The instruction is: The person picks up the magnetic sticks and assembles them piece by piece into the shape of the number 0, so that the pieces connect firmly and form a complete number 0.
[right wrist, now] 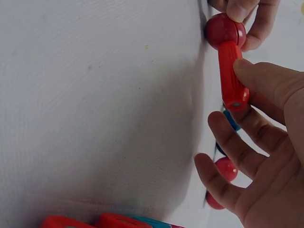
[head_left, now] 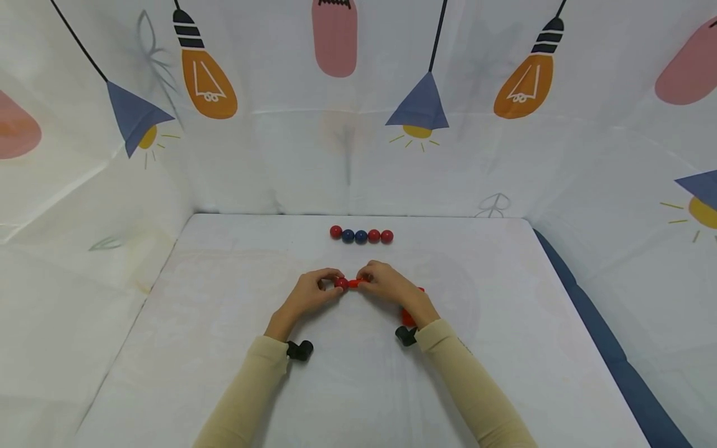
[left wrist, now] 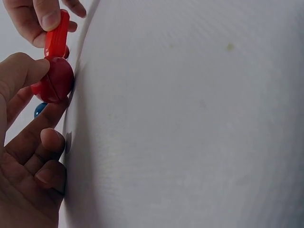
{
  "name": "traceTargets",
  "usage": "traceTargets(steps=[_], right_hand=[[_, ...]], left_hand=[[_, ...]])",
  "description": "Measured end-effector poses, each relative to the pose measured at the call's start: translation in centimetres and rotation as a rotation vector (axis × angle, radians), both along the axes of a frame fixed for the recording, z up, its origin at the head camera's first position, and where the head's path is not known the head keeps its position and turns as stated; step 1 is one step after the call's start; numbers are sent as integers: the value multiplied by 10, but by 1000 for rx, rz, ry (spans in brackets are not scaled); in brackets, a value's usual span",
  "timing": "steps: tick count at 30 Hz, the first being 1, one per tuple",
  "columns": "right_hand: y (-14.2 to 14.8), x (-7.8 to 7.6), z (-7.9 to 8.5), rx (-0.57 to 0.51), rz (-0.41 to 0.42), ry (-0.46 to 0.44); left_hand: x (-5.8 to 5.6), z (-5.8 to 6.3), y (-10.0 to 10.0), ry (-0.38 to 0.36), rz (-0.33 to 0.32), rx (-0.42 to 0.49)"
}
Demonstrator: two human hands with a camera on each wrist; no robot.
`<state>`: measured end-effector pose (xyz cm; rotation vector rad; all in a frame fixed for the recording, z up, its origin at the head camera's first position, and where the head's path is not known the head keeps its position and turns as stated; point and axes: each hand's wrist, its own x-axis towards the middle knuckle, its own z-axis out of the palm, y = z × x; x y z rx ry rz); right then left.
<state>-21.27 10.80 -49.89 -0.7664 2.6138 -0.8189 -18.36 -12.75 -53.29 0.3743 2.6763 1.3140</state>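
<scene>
My left hand (head_left: 315, 289) pinches a dark red ball (left wrist: 53, 80) between thumb and fingers, low over the white table. A bright red plastic stick (right wrist: 231, 76) is pinched by my right hand (head_left: 388, 283). One end of the stick meets the ball; a small grey disc shows in its other end in the right wrist view. The right hand's last fingers stretch out loosely, while those of the left curl near the tabletop (left wrist: 180, 118).
Beyond the hands, red balls (head_left: 381, 236) and blue balls (head_left: 355, 236) sit in a row. More red sticks (right wrist: 121, 221) and a teal one (right wrist: 151, 222) lie by the right wrist, partly hidden under it. A white curtain (head_left: 269, 155) with printed lamps rises behind the table.
</scene>
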Motion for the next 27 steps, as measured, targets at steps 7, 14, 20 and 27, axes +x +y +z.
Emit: traceTargets(steps=[7,14,20,27], right_hand=[[0,1,0,7,-9,0],[3,1,-1,-6,-20,-17],[13,2,2,-19,-38,-17],[32,2,13,-25,-79,-13]], left_hand=[[1,0,0,-3,0,7],[1,-1,1,11,-4,6],[2,0,2,5,4,-4],[3,3,3,-11,10,-10]])
